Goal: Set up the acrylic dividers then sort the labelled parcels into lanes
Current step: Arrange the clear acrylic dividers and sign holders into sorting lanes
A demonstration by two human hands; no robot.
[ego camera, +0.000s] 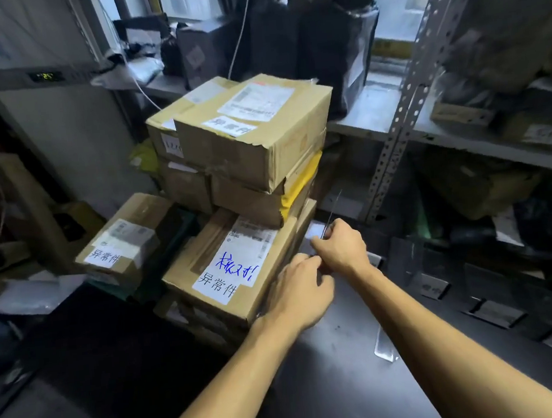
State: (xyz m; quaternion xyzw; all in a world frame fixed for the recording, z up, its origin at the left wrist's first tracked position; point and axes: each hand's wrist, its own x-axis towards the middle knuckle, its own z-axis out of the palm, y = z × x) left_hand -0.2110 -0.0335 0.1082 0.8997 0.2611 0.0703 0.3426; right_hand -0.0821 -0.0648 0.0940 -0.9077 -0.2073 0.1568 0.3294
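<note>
Two hands: left hand (301, 294), right hand (340, 246). Cardboard parcels (250, 127): roughly six, stack partly hidden.

Dim room, cool bluish cast. Main light is daylight through the window (400, 11) at top right, washed out to a pale haze. It catches the top of the upper cardboard box (253, 123) and the metal shelf (369, 108); box sides lower down sit in shade. The black table (317, 373) carries a soft grey sheen; lower left is nearly black, no detail. Thin glint along the acrylic divider (331, 218) edge. Strong wide-angle bending: the perforated shelf upright (403, 112) bows. Centre labels readable; frame edges and far shelves soft, smeared.
</note>
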